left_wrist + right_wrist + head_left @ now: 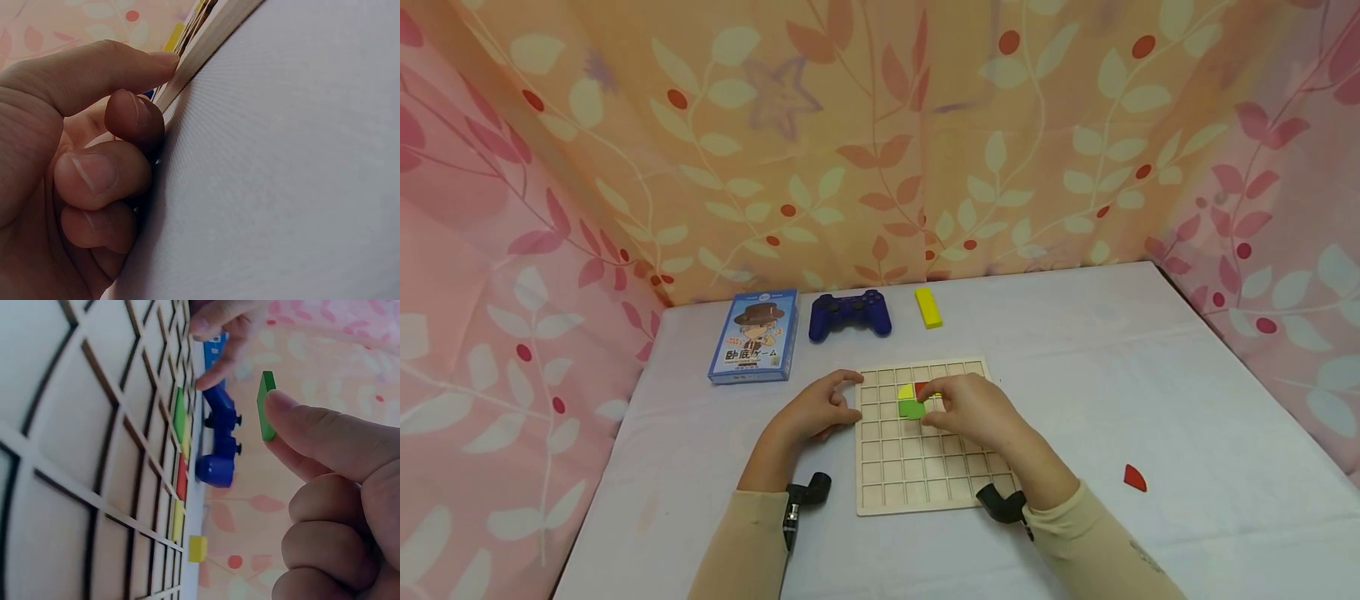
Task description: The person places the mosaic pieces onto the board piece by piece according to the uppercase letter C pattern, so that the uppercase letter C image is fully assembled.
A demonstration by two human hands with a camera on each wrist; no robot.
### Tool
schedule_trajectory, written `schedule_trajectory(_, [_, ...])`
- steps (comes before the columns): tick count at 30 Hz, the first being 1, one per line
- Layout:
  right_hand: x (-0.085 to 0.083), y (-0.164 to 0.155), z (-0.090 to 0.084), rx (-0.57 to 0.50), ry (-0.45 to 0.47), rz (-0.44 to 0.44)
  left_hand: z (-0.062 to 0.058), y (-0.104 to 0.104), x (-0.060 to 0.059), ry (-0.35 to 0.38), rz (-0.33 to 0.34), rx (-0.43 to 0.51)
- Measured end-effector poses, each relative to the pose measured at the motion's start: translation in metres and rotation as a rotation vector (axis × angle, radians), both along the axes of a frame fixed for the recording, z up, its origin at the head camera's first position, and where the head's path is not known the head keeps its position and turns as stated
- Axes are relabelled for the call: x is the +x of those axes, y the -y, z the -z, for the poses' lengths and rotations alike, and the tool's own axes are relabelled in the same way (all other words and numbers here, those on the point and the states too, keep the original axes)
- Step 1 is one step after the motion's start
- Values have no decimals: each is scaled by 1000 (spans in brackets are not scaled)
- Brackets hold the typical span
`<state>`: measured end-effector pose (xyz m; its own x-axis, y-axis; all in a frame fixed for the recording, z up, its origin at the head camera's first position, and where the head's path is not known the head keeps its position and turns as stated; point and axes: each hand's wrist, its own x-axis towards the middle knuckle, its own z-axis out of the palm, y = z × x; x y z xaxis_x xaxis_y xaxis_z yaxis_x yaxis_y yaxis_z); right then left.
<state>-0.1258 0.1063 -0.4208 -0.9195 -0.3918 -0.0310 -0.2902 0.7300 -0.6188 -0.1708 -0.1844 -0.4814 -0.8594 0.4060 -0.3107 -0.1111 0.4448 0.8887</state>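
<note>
The left hand (815,410) sat curled against the left edge of the wooden grid board (925,475), thumb and fingertips pressed to its rim, while the right hand (973,410) hovered over the board's upper middle, pinching a small green piece (266,405) held above the cells. Under it were green, yellow and red pieces (912,400) already in the grid. Further back on the white table (1150,375) lay a blue card box (755,336), a blue game controller (849,314) and a yellow block (928,307), with a loose red piece (1134,477) off to the right
</note>
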Motion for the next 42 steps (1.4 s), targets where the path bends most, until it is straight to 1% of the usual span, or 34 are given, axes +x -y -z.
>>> schedule_trajectory(8, [-2,9,14,74,-18,-28,-1,-1,1,-1,-5,-4])
schedule_trajectory(14, [0,12,23,65,-27,-35,-1,-1,1,0,0,1])
schedule_trajectory(20, [0,14,30,83,-23,-16,0,0,1,-6,10,11])
schedule_trajectory(25, [0,15,33,99,-21,-22,0,0,1,-9,6,10])
schedule_trajectory(33, [0,16,33,137,-35,-14,-2,-1,1,-7,1,8])
schedule_trajectory(36, [-1,17,33,136,-32,-9,-2,-1,0,-17,13,7])
schedule_trajectory(42, [-1,16,32,130,-35,-5,-3,-1,0,-12,21,-5])
